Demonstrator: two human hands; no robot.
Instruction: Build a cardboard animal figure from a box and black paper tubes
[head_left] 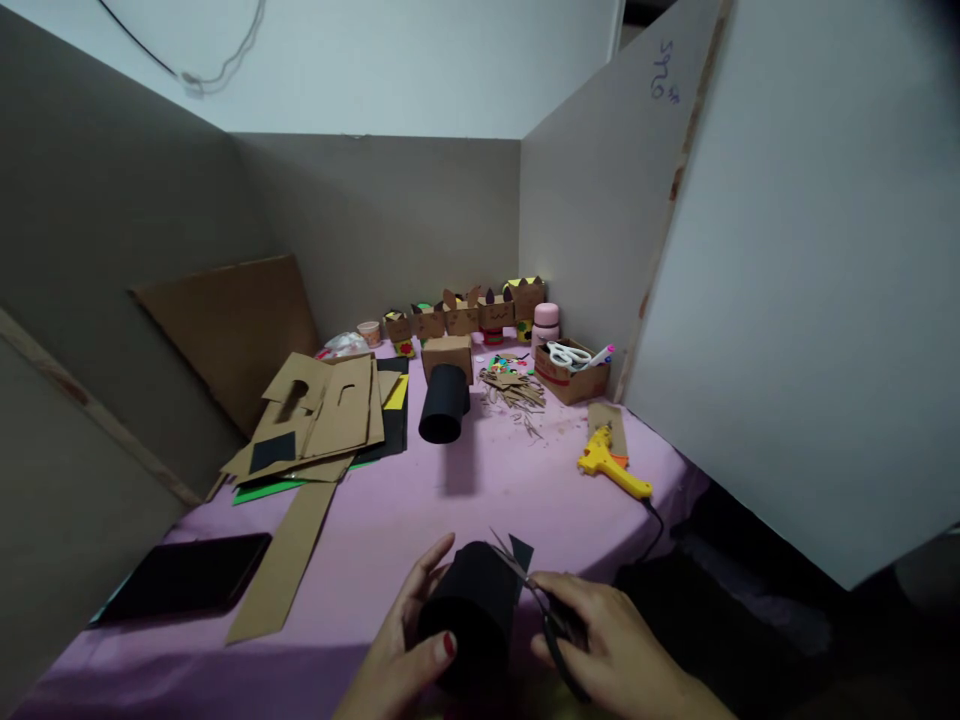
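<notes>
At the table's near edge, my left hand (412, 640) is wrapped round a black paper tube (476, 600), its thumb on the near side. My right hand (600, 630) grips a pair of scissors (551, 625) by the dark handles. The scissor blades are apart at the tube's upper right edge, where a small black paper flap (523, 550) sticks out. Farther back, another black tube (443, 405) lies against a small cardboard box (448, 355).
Cardboard pieces (322, 410) and a dark tablet (187, 575) lie left. A yellow glue gun (611, 465) with a cord rests right, before a box (574, 380) holding white scissors and pens. Cardboard animal figures (461, 315) line the back beside a pink bottle (546, 325). Partitions (375, 220) enclose the table.
</notes>
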